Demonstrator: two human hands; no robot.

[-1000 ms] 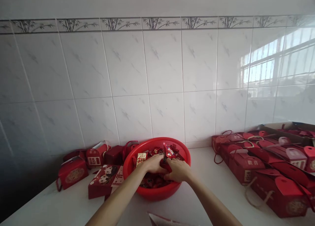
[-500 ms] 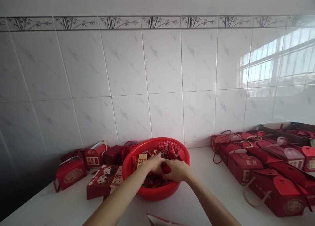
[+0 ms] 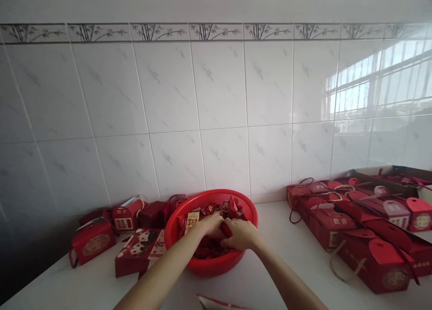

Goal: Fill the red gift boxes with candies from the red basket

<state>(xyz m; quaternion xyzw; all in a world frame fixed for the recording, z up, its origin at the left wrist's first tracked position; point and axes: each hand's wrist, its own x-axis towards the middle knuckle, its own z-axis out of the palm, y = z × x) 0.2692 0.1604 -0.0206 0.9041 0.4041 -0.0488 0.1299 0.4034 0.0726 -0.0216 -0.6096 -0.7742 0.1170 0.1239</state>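
A red plastic basket (image 3: 216, 270) with a perforated wall holds many small red-wrapped candies (image 3: 212, 248). Both of my hands reach down into it and nearly meet over the middle. The fingers of my left hand (image 3: 212, 226) dip among the wrapped pieces and are mostly hidden. My right hand (image 3: 241, 234) curls its thumb and fingers around a red-wrapped candy (image 3: 226, 230), close beside the left fingertips. A cream and red packet (image 3: 191, 222) leans inside the basket's left side, and a pointed red wrapper (image 3: 232, 205) sticks up behind my hands.
Red gift boxes (image 3: 374, 260) with handles stand in rows on the right of the white table (image 3: 270, 274). More boxes (image 3: 92, 240) and a panda-printed box (image 3: 137, 251) lie left of the basket. Part of a pale, red-edged item (image 3: 216, 303) shows at the front edge. A tiled wall (image 3: 222, 161) rises behind.
The view has shifted slightly, so everything sits a little further left. Both hands stay in the basket, with only small finger movement among the candies.
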